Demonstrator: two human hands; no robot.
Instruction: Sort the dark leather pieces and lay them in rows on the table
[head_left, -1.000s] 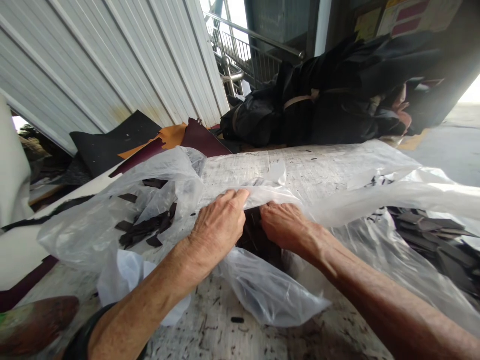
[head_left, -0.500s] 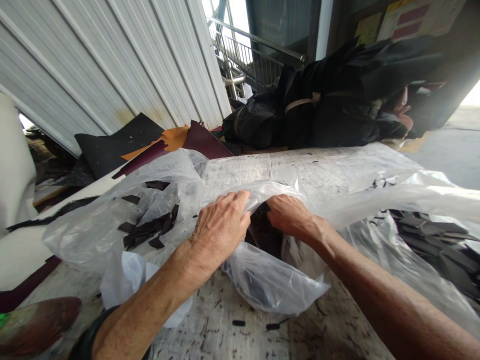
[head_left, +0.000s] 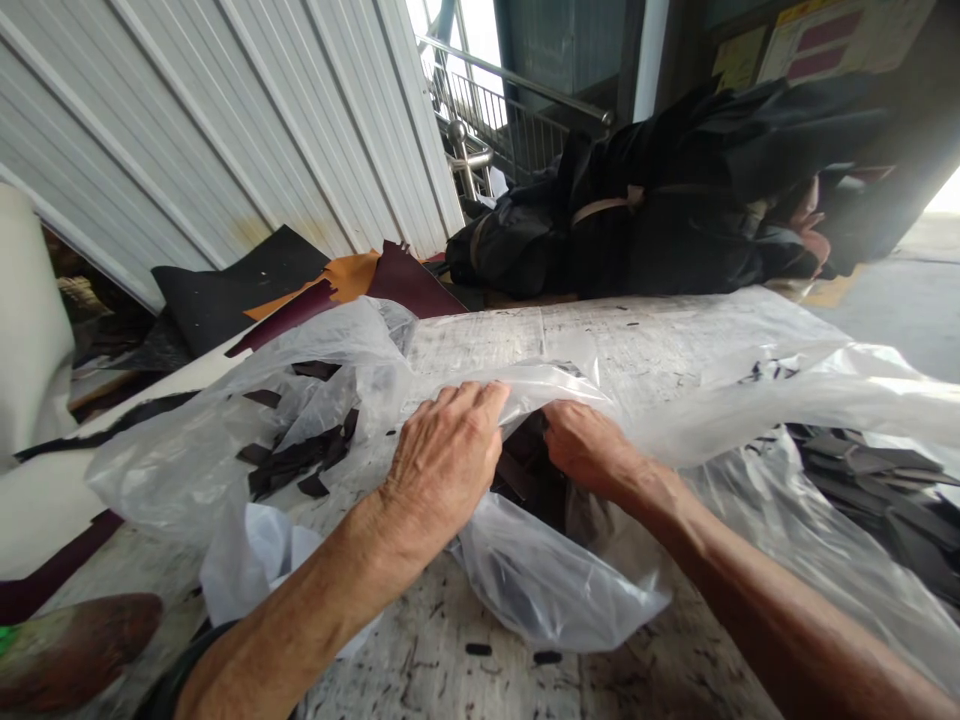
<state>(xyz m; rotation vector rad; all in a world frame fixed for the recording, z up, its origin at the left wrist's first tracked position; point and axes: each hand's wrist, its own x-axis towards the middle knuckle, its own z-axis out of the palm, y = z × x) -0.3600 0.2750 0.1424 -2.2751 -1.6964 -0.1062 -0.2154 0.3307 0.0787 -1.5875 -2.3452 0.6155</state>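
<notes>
A clear plastic bag (head_left: 555, 580) lies on the worn white table (head_left: 480, 340), with dark leather scraps (head_left: 525, 470) inside its mouth. My left hand (head_left: 442, 460) rests on the bag's upper rim, fingers curled over the film. My right hand (head_left: 585, 445) reaches into the opening, its fingers hidden among the scraps and plastic. A second part of the clear film (head_left: 225, 440) at left holds more dark scraps (head_left: 296, 465).
Black, orange and maroon leather sheets (head_left: 337, 280) lie at the table's far left by a corrugated wall (head_left: 187, 130). A pile of black material (head_left: 675, 200) sits behind. More dark cut pieces (head_left: 877, 480) lie under plastic at right. A brown shoe form (head_left: 67, 650) sits at lower left.
My right hand has pushed deeper into the bag's mouth and the opening has widened, showing more scraps. My left hand has stayed on the rim.
</notes>
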